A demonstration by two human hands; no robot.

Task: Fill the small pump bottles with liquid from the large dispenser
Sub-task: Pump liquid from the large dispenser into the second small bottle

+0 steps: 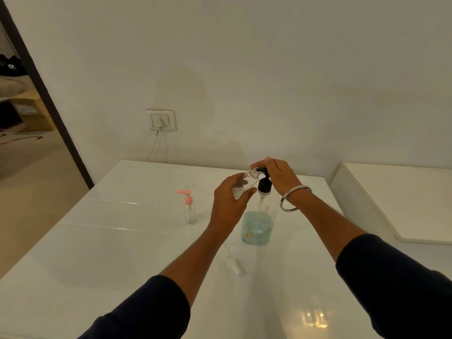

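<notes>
The large clear dispenser (257, 226) stands on the white table (122, 253), its lower part holding pale blue liquid and its black pump (264, 184) on top. My right hand (277, 176) rests over the pump head, fingers bent over the spout. My left hand (230, 204) grips a small clear bottle (245, 183), uncapped and tilted, with its mouth up against the black spout. A second small bottle with a pink pump (189, 207) stands upright to the left. A clear pump cap with its tube (236, 264) lies on the table in front of the dispenser.
A wall socket (161, 120) with a plugged-in cable is behind the table. A raised white ledge (391, 199) borders the table on the right. An open doorway (27, 143) lies to the left.
</notes>
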